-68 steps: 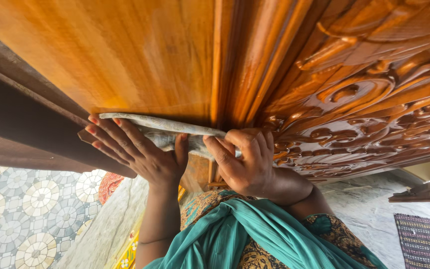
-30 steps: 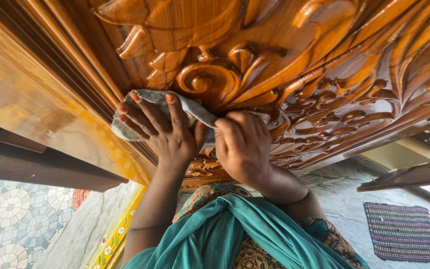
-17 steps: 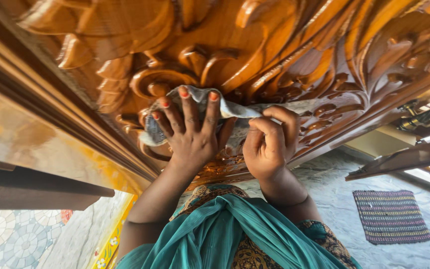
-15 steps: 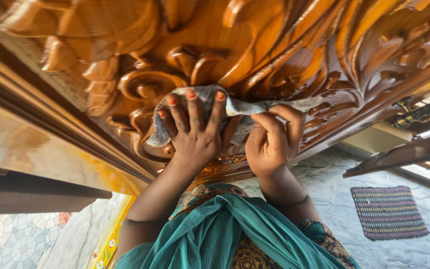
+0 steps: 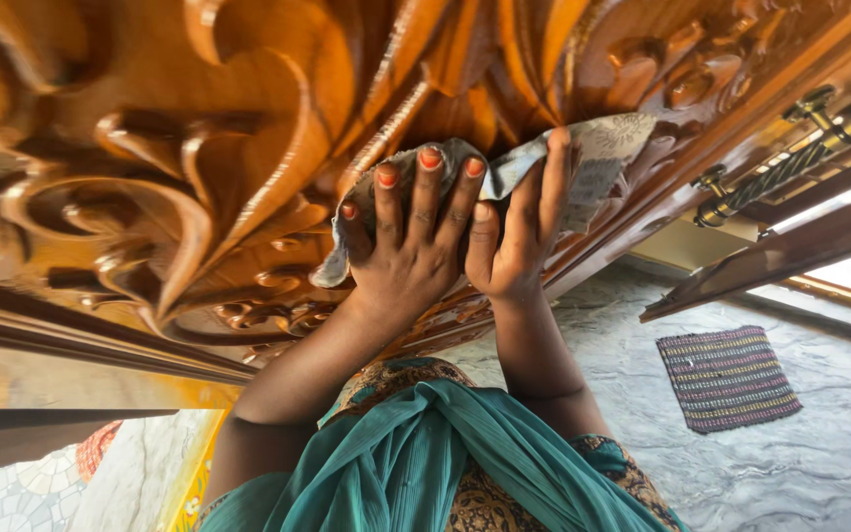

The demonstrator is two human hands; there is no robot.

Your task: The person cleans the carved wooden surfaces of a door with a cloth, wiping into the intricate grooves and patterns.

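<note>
A carved, glossy brown wooden door (image 5: 199, 118) fills the upper part of the head view, seen from below. A grey patterned cloth (image 5: 603, 148) is pressed flat against its raised carving. My left hand (image 5: 411, 236) lies spread on the left part of the cloth, fingers pointing up. My right hand (image 5: 524, 232) presses the cloth beside it, fingers stretched along the fabric. Both hands touch each other at the thumbs. My teal scarf (image 5: 425, 463) shows below.
A brass twisted door handle (image 5: 790, 148) is fixed to the door at the upper right. A striped mat (image 5: 726, 379) lies on the grey stone floor (image 5: 819, 463). Patterned tiles (image 5: 12, 483) and a dark door frame (image 5: 32, 438) sit at the lower left.
Both hands and the cloth have slid rightward across the carving, from the plain panel near the frame toward the handle side. My right hand went from a closed grip to flatter fingers.
</note>
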